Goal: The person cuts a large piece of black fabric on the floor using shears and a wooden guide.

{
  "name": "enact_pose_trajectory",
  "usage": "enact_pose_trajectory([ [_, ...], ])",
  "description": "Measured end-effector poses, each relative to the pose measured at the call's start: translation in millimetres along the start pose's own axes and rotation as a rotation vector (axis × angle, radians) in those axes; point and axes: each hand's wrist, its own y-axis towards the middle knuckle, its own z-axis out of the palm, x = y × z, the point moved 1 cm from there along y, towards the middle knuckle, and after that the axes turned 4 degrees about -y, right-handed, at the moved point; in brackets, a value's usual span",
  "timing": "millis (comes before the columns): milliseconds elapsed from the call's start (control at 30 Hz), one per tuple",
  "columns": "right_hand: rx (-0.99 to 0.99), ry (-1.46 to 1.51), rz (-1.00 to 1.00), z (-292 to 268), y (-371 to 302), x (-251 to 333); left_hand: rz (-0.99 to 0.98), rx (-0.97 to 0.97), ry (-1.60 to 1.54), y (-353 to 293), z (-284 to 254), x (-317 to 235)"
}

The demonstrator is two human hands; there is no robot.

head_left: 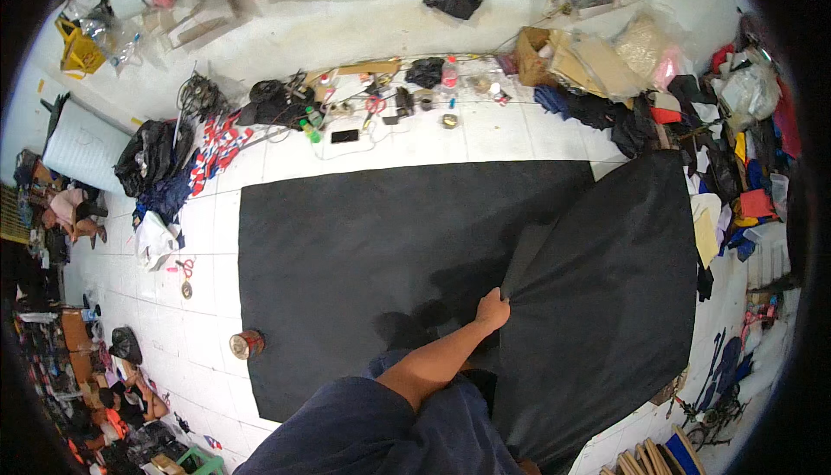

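A large black fabric sheet [363, 241] lies spread over the white tiled floor. Its right part forms a raised, loose layer [606, 285], with creases fanning out from where my left hand [493, 311] grips its edge in a closed fist. My left forearm reaches across from the lower left, in a dark blue sleeve. A small patch of skin shows at the bottom edge, too little to tell what it is; my right hand cannot be made out. On the sheet's left edge sits a reddish round can [247, 344].
Red-handled scissors [185, 267] and a tape roll [186, 290] lie left of the sheet. Along the wall are a phone [344, 137], bottles [449, 73] and black bags [277, 103]. Heaped cloth [736, 181] lines the right. Two people [134, 397] sit at the far left.
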Motion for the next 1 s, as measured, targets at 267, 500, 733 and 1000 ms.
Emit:
enact_pose_trajectory([
  [267,-0.005,-0.044,-0.025,81,-40,113,0.067,0.012,0.057,-35,-138,77],
  [500,0.029,-0.077,-0.010,214,-44,175,0.191,-0.008,0.104,-77,-235,97],
  [733,-0.205,0.262,0.098,334,-114,300,0.294,0.015,0.190,-104,-360,134],
  [1000,-0.340,0.394,0.230,414,-205,484,0.164,0.230,-0.057,-101,-511,190],
])
